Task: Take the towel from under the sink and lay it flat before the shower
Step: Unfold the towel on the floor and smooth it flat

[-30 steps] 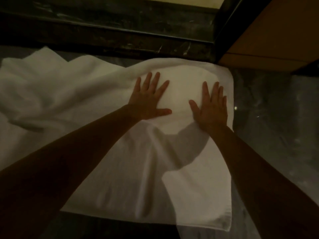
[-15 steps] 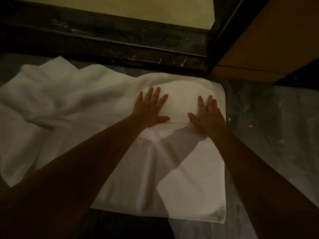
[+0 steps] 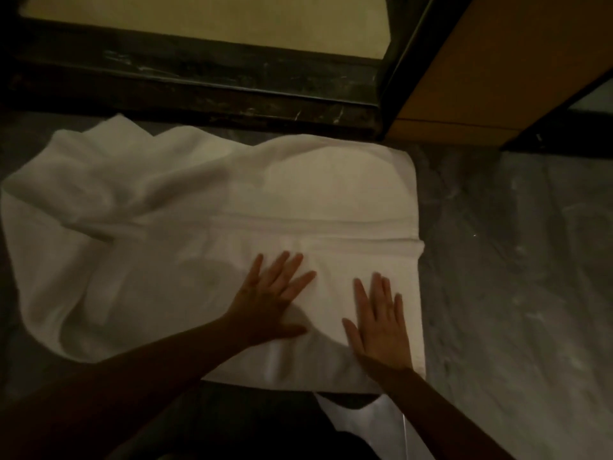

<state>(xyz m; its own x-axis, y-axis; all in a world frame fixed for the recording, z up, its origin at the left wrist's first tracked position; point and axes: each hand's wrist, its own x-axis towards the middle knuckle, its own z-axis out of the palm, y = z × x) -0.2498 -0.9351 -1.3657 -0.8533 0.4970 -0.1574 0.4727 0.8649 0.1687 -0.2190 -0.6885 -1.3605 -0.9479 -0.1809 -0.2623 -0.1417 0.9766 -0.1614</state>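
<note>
A white towel (image 3: pixel 331 194) lies on the grey marble floor just in front of the dark shower threshold (image 3: pixel 199 84). Its right half is smooth and flat, with a woven band running across it. Its left half is rumpled, with folds and a raised far corner. My left hand (image 3: pixel 272 300) presses flat on the near middle of the towel, fingers spread. My right hand (image 3: pixel 381 323) lies flat beside it, close to the towel's right edge, fingers straight.
The pale shower floor (image 3: pixel 215 24) lies beyond the threshold. An orange-brown wooden panel (image 3: pixel 497 61) stands at the upper right, with a dark frame beside it. Grey marble floor (image 3: pixel 514 277) stretches to the right of the towel. White cloth (image 3: pixel 371 423) shows at the bottom.
Both hands have slid toward me over the towel, from its far part to its near part. The right half now lies smoother and the woven band shows.
</note>
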